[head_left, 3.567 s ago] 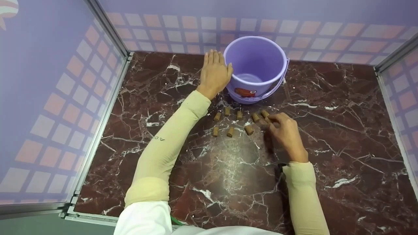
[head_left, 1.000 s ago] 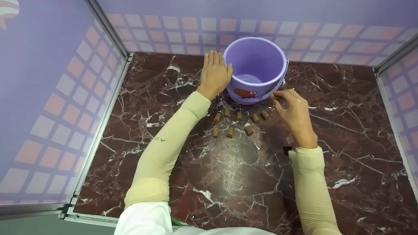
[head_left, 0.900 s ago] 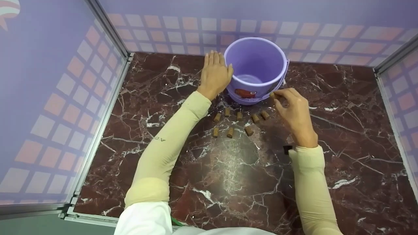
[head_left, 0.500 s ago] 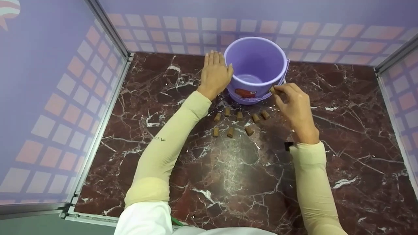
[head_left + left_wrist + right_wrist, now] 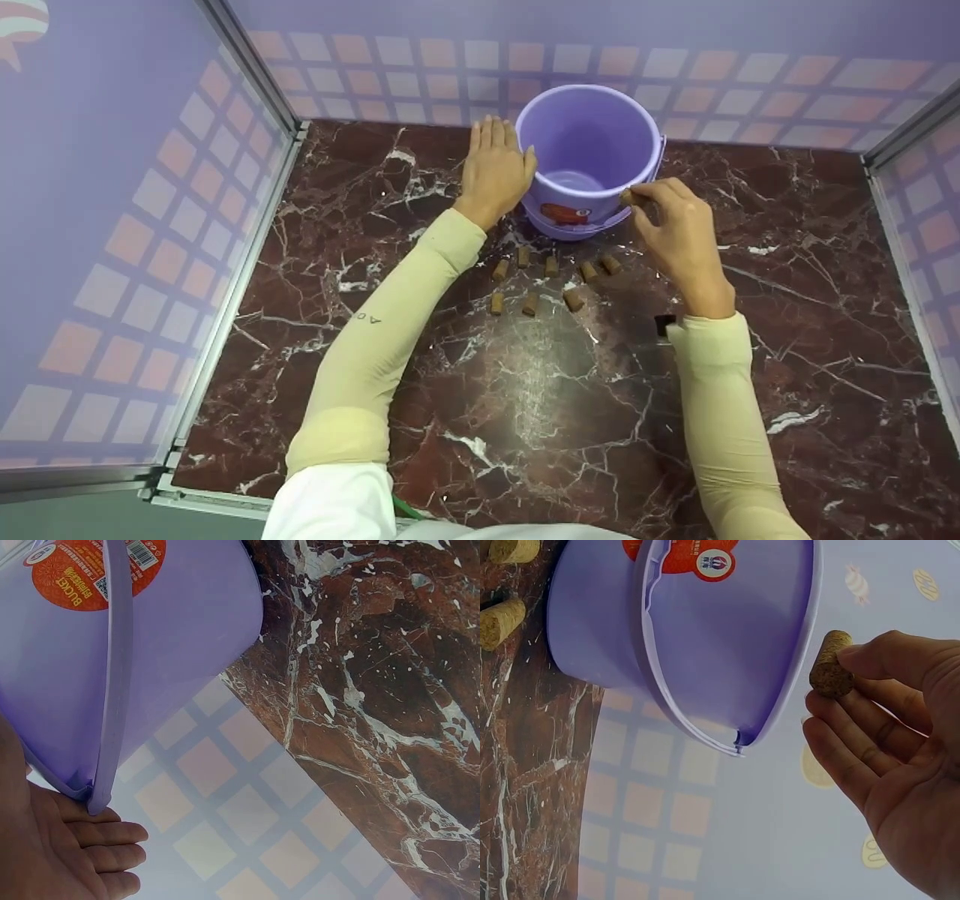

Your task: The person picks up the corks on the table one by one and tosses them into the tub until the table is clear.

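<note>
A purple bucket (image 5: 570, 206) with a red label stands near the back of the marbled table. My left hand (image 5: 493, 172) rests against its left side, fingers straight, thumb at the rim; in the left wrist view the fingers of this left hand (image 5: 82, 847) lie by the handle's end. Between thumb and fingertips my right hand (image 5: 679, 232) pinches a cork (image 5: 831, 666), just outside the bucket's front right rim. In front of the bucket several more corks lie on the table, among them a near cork (image 5: 573, 301) and a right-hand cork (image 5: 610, 264).
The bucket's handle (image 5: 116, 675) hangs down against its outside. A patterned back wall (image 5: 420, 60) rises close behind the bucket. Side panels, the left panel (image 5: 135, 225) among them, bound the marbled table (image 5: 480, 420).
My right hand has taken a cork from the right end of the group and raised it towards the bucket's rim. My left hand has stayed at the bucket's side.
</note>
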`<act>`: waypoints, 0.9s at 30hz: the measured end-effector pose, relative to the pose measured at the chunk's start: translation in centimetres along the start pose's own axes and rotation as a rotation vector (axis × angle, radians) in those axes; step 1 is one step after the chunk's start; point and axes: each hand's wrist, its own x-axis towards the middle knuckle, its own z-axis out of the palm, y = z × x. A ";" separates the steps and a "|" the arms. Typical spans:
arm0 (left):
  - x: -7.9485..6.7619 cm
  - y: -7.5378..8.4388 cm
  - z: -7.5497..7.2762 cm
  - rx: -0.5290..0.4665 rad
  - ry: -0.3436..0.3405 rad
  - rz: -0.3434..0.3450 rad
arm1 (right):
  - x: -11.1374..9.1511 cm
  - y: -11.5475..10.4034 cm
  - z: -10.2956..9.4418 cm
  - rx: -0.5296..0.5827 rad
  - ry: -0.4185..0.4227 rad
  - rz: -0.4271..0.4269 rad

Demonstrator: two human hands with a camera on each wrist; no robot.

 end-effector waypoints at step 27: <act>-0.1 0.1 -0.2 -0.004 0.001 -0.006 | 2.7 0.1 0.8 -0.007 -0.001 -0.026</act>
